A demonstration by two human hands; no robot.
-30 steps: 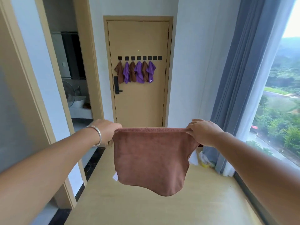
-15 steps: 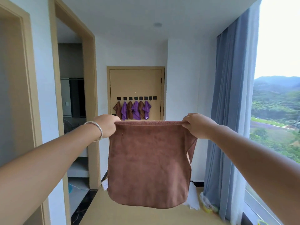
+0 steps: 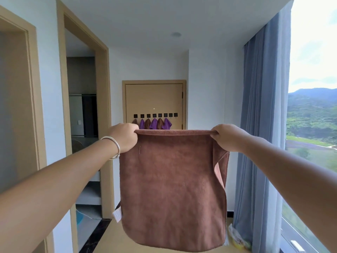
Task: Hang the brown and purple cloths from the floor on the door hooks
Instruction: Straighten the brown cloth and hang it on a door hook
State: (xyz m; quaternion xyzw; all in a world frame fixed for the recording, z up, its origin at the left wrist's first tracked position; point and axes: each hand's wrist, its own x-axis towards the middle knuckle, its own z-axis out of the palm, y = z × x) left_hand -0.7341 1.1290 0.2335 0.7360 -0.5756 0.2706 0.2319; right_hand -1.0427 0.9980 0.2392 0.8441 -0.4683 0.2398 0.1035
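Note:
A brown cloth hangs spread out in front of me at arm's length. My left hand grips its top left corner and my right hand grips its top right corner. At the end of the corridor stands a tan door with a row of black hooks. Several brown and purple cloths hang from the left hooks; the two rightmost hooks are bare. The held cloth hides the lower part of the door.
Two doorways open on the left, the nearer door frame beside my left arm. A blue curtain and a tall window run along the right. A small bag lies on the floor by the curtain.
My view has tilted upward, so the door sits lower and the ceiling shows. Both hands keep the same grip on the cloth's top corners and have lifted it higher.

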